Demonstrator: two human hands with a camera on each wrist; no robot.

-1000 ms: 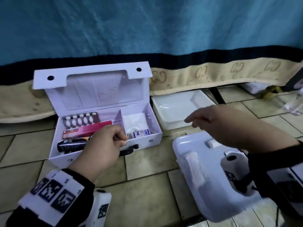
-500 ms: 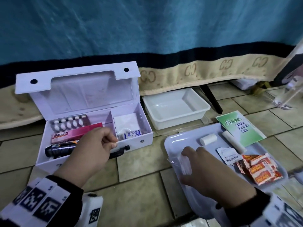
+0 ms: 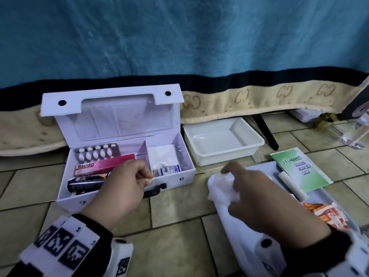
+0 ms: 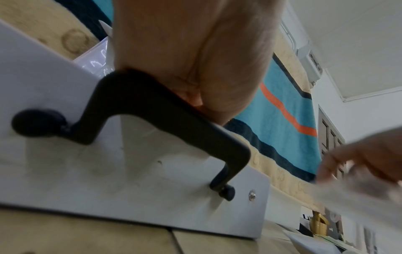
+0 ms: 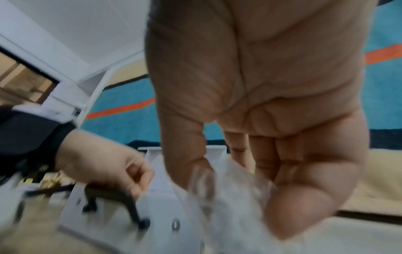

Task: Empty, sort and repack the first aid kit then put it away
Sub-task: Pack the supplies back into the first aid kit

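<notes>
The white first aid kit [image 3: 175, 179] stands open on the tiled floor, lid up. Its left compartment holds a blister pack [image 3: 95, 153], a red Bacidin box [image 3: 103, 165] and a black tube [image 3: 85, 183]. A crepe bandage [image 3: 169, 169] and gauze lie in the right compartment. My left hand [image 3: 146, 177] grips the kit's front wall above the black handle [image 4: 163, 120]. My right hand [image 3: 229, 176] pinches a clear plastic packet [image 3: 219, 188], lifted over the left end of the pale tray [image 3: 239, 246]. In the right wrist view the packet [image 5: 234, 206] is blurred.
An empty white tub [image 3: 257, 144] sits behind the tray. On the tray lie a green leaflet [image 3: 299, 168], a white roll [image 3: 293, 186] and orange sachets [image 3: 327, 214]. A clear bottle [image 3: 357, 132] stands far right. A blue blanket [image 3: 179, 37] hangs behind everything.
My right hand dropped onto the tray, took the clear packet and lifted it up and left toward the kit. My left hand stayed on the kit's front wall.
</notes>
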